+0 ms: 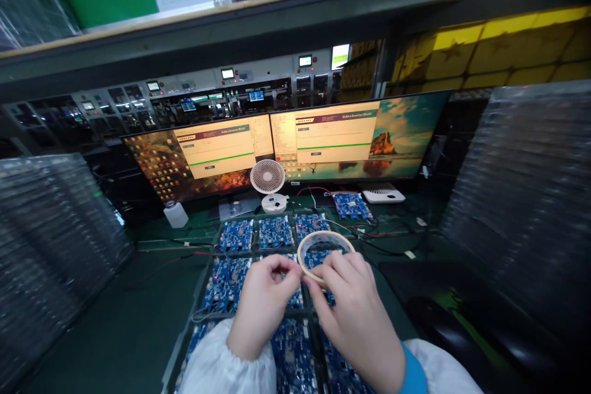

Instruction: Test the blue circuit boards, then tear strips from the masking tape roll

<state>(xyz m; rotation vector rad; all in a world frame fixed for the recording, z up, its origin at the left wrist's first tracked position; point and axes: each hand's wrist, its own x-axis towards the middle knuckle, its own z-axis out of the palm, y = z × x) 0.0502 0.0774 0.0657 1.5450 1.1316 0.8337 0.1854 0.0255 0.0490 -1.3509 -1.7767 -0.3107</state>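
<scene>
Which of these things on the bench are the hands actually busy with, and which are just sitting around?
In use:
- roll of tape, held by the right hand
- left hand, pinching at the tape's edge
- blue circuit boards in a tray under the hands

Sitting around:
- small fan
- two monitors
- white bottle
- stacks of clear trays

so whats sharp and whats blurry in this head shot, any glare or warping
Head view: the hands, left hand and right hand, the tape roll and the blue circuit boards are fairly sharp; the stacked clear trays at both edges smear into blur; the two monitors glow bright over a dim bench; the overhead shelf bows from wide-angle distortion.
</scene>
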